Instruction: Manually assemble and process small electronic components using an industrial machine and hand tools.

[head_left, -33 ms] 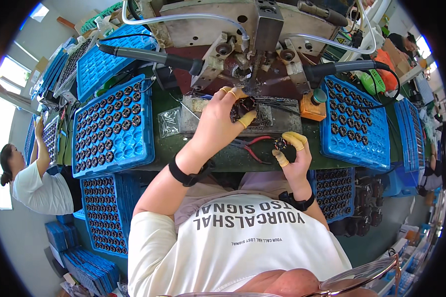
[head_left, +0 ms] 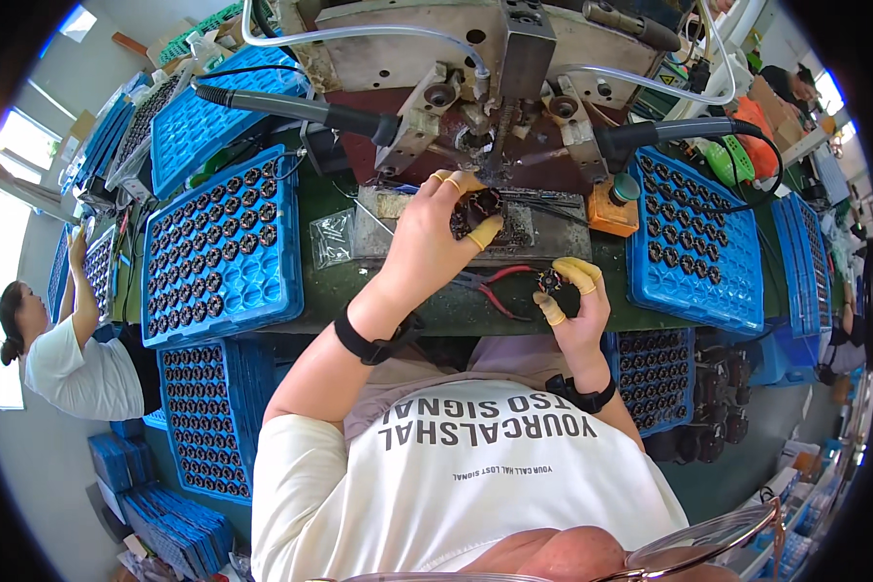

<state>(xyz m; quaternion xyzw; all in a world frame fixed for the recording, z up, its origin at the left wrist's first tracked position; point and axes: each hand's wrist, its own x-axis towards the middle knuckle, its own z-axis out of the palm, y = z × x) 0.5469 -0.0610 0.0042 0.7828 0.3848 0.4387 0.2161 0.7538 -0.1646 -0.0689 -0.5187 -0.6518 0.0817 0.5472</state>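
Observation:
My left hand (head_left: pixel 425 231), with yellow finger cots on some fingers, grips a dark motor stator (head_left: pixel 479 206) with copper-coloured windings. It holds the stator over the metal block (head_left: pixel 563 241), just below the soldering fixture's centre. Another motor stator (head_left: pixel 549 282) sits pinched between the thumb and fingers of my right hand (head_left: pixel 586 308), nearer to me and to the right. Yellow cots cover fingertips on that hand too. Between the hands, red-handled pliers (head_left: pixel 506 273) lie on the green bench. The far side of the left stator is partly hidden by my fingers.
Two soldering irons, left (head_left: pixel 330 118) and right (head_left: pixel 669 134), point inward at the fixture. Blue trays of stators stand left (head_left: pixel 286 233) and right (head_left: pixel 650 291). An orange box (head_left: pixel 611 215) is beside the block, a clear plastic bag (head_left: pixel 332 240) opposite. A co-worker (head_left: pixel 82 359) works at far left.
My left forearm has shifted very slightly to the right. Both hands keep hold of their stators in nearly the same places.

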